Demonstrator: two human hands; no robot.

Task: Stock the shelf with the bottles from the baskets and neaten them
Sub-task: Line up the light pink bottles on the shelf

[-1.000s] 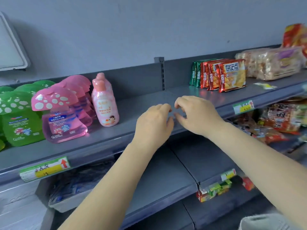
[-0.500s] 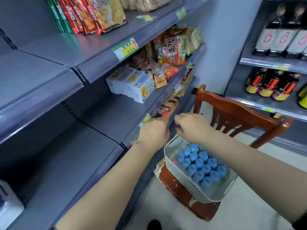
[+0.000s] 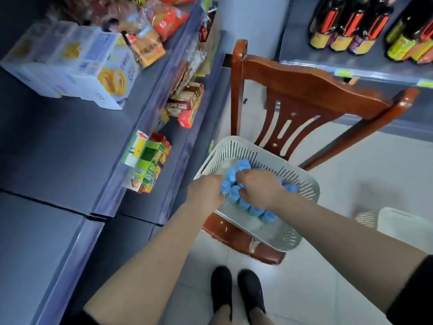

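Blue caps (image 3: 243,165) crowded the white slatted basket (image 3: 295,181) in the centre of the frame, which sat on the seat of a red-brown wooden chair (image 3: 304,90). The bottles stood upright, long axes pointing up toward the camera, so only their tops showed. Both hands were down among them. The left hand (image 3: 206,191) was at the basket's near-left rim, fingers curled down onto the caps at that edge; the right hand (image 3: 257,188) lay further in, over the middle of the cluster, fingers bent among the caps. Whether either had fully closed round a bottle could not be told, since the fingertips were hidden. The bare grey shelf (image 3: 58,148) filled the left of the frame, so a lift would probably go straight up, then leftward, with the left hand nearer it.
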